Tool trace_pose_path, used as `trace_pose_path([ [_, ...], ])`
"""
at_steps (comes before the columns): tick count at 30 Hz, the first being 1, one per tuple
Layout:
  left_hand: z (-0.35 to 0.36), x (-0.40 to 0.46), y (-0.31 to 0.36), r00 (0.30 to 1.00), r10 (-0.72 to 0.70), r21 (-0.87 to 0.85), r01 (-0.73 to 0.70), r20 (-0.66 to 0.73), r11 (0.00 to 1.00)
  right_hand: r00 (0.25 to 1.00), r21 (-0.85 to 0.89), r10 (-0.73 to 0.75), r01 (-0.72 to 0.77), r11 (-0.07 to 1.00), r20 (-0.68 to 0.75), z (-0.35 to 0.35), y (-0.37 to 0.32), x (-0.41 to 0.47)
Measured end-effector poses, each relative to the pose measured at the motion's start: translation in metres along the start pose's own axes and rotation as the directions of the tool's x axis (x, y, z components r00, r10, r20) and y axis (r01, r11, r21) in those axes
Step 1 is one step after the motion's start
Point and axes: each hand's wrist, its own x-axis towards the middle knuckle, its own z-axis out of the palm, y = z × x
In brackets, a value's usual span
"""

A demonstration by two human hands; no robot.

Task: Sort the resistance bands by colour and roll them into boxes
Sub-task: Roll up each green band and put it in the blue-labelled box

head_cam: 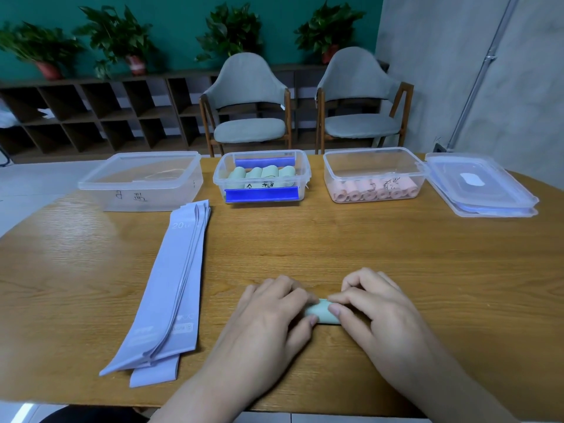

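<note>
Pink rolls (376,190) fill the right box (374,157), four green rolls (264,173) sit in the middle box (262,178), and a fifth green band (323,314) lies near the desk (335,239) front edge, each hand's grip, left hand (268,312) and right hand (374,303), curled around it, while the purple bands (180,285) lie flat, unrolled, the left box (140,181) still empty.

I sit in what looks like an office or meeting room: a wooden desk (335,239), two grey padded chairs (248,102) opposite me, dark cubby shelving (91,114) topped with potted plants (117,38) along a teal wall (177,13).
</note>
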Motion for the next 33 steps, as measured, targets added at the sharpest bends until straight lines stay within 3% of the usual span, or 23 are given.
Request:
trace_pose_path([
  [6, 0.002, 0.005, -0.001, 0.997, -0.07, 0.034, 0.071, -0.019, 0.997, 1.0, -0.014, -0.016, 0.017, 1.0, 0.013, 0.005, -0.001, 0.006],
  [12, 0.005, 0.008, -0.002, 0.997, -0.062, 0.102, 0.057, 0.049, 0.993, 0.987, -0.093, -0.011, 0.026, 0.995, 0.159, 0.004, 0.012, 0.007],
  [16, 0.008, 0.017, -0.001, 0.995, -0.075, 0.119, 0.067, 0.061, 0.991, 0.993, -0.128, 0.017, -0.002, 0.992, 0.118, 0.01, 0.013, 0.013],
  [19, 0.007, 0.026, 0.003, 0.997, -0.068, 0.01, 0.068, 0.037, 0.998, 0.995, -0.041, 0.057, -0.054, 0.998, 0.077, 0.007, 0.012, 0.014],
  [23, 0.004, 0.039, 0.012, 0.988, -0.086, -0.212, 0.057, -0.127, 0.976, 0.986, 0.17, 0.167, -0.167, 0.971, 0.014, -0.001, 0.015, 0.01],
  [27, 0.011, 0.041, 0.022, 0.992, 0.069, -0.063, -0.076, -0.11, 0.995, 0.983, 0.133, 0.183, -0.183, 0.974, 0.009, -0.005, 0.019, 0.007],
  [33, 0.015, 0.037, 0.021, 0.997, 0.07, -0.029, -0.071, -0.042, 0.997, 0.979, 0.177, 0.198, -0.202, 0.963, 0.037, -0.009, 0.028, 0.007],
])
